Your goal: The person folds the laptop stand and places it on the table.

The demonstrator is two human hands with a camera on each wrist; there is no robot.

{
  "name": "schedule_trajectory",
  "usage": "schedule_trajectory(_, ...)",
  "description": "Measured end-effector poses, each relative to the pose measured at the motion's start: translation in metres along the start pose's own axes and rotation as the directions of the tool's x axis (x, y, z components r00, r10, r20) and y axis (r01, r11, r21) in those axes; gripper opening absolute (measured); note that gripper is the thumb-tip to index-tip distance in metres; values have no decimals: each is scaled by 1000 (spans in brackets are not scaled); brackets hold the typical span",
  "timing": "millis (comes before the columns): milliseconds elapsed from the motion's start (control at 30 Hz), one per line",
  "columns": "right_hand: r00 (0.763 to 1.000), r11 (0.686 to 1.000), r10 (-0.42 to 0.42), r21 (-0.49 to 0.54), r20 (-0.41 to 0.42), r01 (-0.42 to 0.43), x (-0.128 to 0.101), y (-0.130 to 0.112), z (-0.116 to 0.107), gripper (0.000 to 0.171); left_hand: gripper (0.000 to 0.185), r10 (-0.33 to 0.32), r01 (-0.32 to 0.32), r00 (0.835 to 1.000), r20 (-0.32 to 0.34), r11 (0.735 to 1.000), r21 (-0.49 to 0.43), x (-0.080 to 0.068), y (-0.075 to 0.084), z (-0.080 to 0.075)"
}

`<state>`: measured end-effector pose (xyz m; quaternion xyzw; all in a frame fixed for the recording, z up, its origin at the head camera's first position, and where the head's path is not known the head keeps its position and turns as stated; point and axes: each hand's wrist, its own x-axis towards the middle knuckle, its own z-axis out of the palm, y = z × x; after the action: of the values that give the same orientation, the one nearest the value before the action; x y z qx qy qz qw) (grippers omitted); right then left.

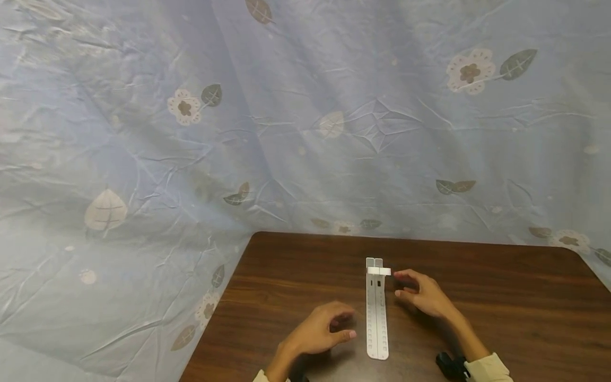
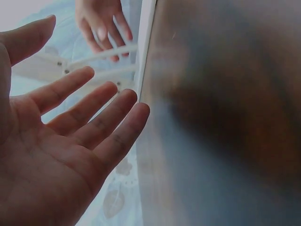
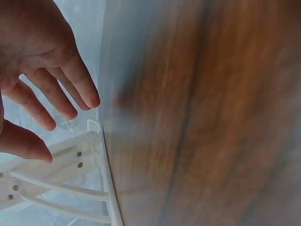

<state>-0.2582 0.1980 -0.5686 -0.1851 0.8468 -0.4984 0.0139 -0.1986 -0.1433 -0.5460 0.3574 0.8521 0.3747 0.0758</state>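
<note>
A white folded stand, by its look a laptop stand, stands lengthwise on the brown table, with a short raised piece at its far end. My left hand hovers at its near left side, fingers loosely bent and holding nothing. On the other side, my right hand has its fingertips close beside the far end; whether they touch it cannot be told from the head view. In the right wrist view a gap separates those fingers from the white stand. The left wrist view shows the left palm with spread fingers.
The wood-grain table has rounded far corners. A pale blue cloth with leaf and flower prints hangs behind and to the left. Near the right sleeve is a black wrist device.
</note>
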Motion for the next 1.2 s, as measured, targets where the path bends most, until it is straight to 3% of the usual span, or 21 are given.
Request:
schedule_trajectory(267, 1000, 1000, -9, -10, 6, 9, -7, -11, 1, 55, 49, -31, 31, 996, -88, 1000, 5, 22, -13, -23)
schedule_trajectory(533, 997, 997, -61, -53, -37, 59, -3, -24, 7, 53, 49, -26, 29, 984, -179, 999, 17, 45, -16, -33)
schedule_trajectory(833, 993, 989, -77, -132, -93, 64, 5, -28, 14, 53, 53, -26, 31, 979, -204, 999, 22, 70, -13, -28)
schedule_trajectory(1200, 993, 984, -84, -165, -85, 69, 19, -26, 19, 52, 51, -17, 15, 976, -215, 1000, -14, 93, -8, -22)
